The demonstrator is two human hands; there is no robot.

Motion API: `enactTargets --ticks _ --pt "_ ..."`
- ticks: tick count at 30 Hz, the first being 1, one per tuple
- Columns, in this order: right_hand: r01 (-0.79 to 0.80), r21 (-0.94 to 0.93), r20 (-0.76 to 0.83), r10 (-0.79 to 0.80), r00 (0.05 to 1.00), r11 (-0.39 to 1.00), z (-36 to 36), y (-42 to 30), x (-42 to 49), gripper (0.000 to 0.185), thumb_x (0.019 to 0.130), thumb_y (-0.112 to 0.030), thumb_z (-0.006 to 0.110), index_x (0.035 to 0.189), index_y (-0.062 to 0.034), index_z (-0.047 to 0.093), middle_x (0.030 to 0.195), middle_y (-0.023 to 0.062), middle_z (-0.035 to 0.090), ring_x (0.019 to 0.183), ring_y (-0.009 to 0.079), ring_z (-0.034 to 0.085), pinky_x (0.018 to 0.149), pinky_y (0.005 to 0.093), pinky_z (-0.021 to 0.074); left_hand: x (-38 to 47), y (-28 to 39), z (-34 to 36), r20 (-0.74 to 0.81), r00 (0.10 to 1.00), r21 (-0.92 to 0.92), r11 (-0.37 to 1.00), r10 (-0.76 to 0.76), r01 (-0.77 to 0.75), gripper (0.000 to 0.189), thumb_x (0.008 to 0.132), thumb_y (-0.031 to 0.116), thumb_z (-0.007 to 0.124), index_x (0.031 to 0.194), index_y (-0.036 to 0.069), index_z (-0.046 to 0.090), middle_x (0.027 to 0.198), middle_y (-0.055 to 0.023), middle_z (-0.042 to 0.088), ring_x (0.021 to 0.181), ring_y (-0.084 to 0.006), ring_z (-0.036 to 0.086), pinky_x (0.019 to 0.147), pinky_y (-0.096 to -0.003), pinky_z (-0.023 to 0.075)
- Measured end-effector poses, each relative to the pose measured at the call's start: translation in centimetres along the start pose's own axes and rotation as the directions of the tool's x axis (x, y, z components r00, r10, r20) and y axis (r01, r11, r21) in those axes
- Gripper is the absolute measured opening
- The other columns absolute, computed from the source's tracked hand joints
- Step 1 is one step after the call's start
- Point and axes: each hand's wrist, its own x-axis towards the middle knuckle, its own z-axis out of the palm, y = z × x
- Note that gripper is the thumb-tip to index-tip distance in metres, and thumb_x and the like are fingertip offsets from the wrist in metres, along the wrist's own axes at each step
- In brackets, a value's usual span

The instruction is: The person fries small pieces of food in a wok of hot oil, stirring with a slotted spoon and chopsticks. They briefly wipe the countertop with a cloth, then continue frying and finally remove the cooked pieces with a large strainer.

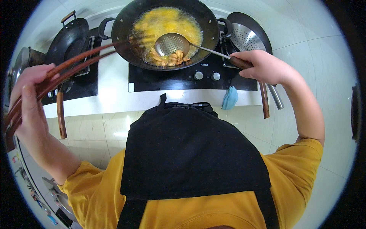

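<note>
My left hand (33, 97) grips a pair of long reddish-brown wooden chopsticks (77, 59), whose tips reach over the left side of a large black two-handled wok (120, 34). My right hand (264, 66) is shut on the dark handle of a perforated metal skimmer (171, 44). The skimmer's bowl lies in the wok, over bubbling yellow oil (168, 21). Browned fried pieces (175, 58) are gathered at the skimmer's near edge, in the near part of the oil. The wok stands on a black glass gas cooktop (168, 81) with two round knobs.
Left of the wok stands a smaller black wok (68, 37) on another burner, beside a metal pot (27, 58). To the right lie a dark pan (264, 31) and a perforated strainer (247, 37), their handles jutting past the counter edge. A blue cloth (230, 98) hangs at the counter's front edge.
</note>
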Motion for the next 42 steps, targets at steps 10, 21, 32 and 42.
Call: enactTargets --ticks 10,21,32,42 --pt "-0.178 0.239 0.155 0.144 0.977 0.955 -1.3 -0.5 0.3 0.024 0.087 -0.014 0.063 0.109 -0.0030 0.061 0.069 0.0004 0.052 0.054 0.0078 0.048 0.048 0.0246 0.0414 1.2 0.4 6.1 0.049 0.986 -0.151 0.975 -0.157 0.163 0.023 0.098 0.008 0.046 0.097 -0.001 0.067 0.098 -0.0168 0.067 0.082 -0.0215 0.067 0.076 -0.0316 0.0570" --pt "-0.254 0.538 0.236 0.146 0.961 0.803 -1.5 1.8 0.4 0.024 0.087 -0.009 0.061 0.110 -0.0009 0.062 0.067 -0.0030 0.050 0.050 0.0047 0.046 0.042 0.0198 0.0370 -0.2 -1.4 4.9 -0.060 0.981 -0.091 0.980 -0.182 0.177 0.023 0.100 0.014 0.049 0.102 0.000 0.067 0.104 -0.0175 0.067 0.090 -0.0223 0.067 0.085 -0.0331 0.0548" --pt "-0.290 0.396 0.240 0.207 0.948 0.871 -1.9 1.2 0.3 0.039 0.087 -0.005 0.057 0.125 -0.0002 0.058 0.070 -0.0032 0.049 0.053 0.0030 0.043 0.044 0.0189 0.0373 0.9 -2.9 8.2 -0.022 0.968 -0.237 0.942 -0.249 0.237 0.023 0.099 0.014 0.050 0.099 -0.001 0.069 0.100 -0.0125 0.068 0.089 -0.0183 0.066 0.085 -0.0315 0.0531" --pt "-0.278 0.401 0.197 0.214 0.957 0.873 -2.4 2.0 -0.4 0.020 0.087 -0.012 0.060 0.105 -0.0044 0.061 0.069 -0.0028 0.050 0.054 0.0040 0.046 0.045 0.0204 0.0389 0.6 -2.4 7.0 -0.130 0.944 -0.336 0.909 -0.303 0.246 0.026 0.100 0.017 0.050 0.103 0.000 0.068 0.102 -0.0124 0.068 0.091 -0.0180 0.068 0.083 -0.0303 0.0541"
